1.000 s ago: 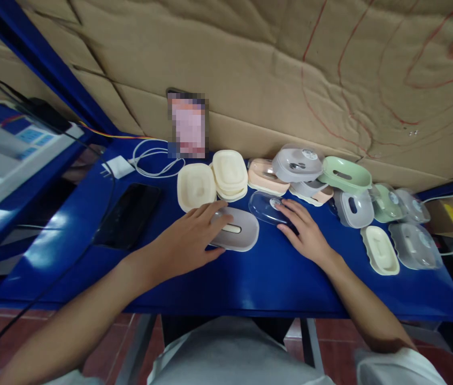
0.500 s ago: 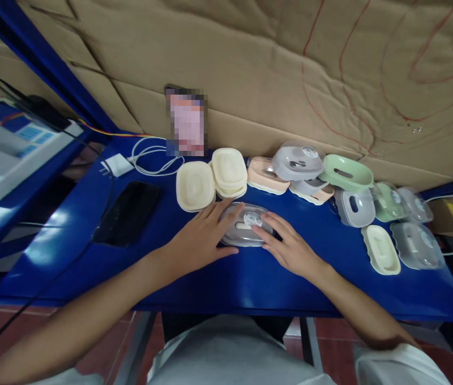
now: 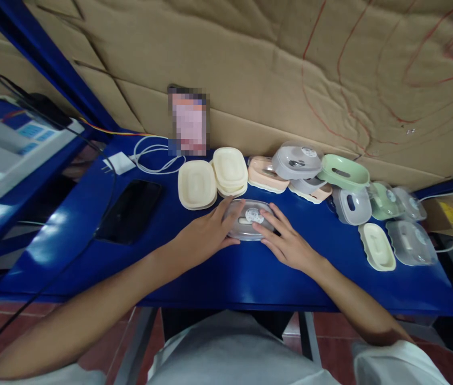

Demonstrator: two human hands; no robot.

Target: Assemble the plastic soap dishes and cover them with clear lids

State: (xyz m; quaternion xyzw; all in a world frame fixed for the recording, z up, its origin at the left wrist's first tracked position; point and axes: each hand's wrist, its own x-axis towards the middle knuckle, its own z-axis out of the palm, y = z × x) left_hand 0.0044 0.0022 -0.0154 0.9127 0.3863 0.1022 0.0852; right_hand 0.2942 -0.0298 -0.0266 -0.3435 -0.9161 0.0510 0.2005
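clasping 1 lidded gray box (image 3: 245, 232), pale oblong (image 3: 243, 220) visible inside.

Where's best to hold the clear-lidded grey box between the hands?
Probably at its short ends, one hand from each side: the grey box lies flat, its length running left to right, and the clear lid is smoothly domed. The left hand and right hand sit at those ends.

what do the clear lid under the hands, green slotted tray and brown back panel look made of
Clear lid: likely smooth hard plastic; it is see-through. Green slotted tray: probably moulded plastic, smooth, given its even colour and rounded edges. Brown back panel: apparently cardboard, matte and creased.
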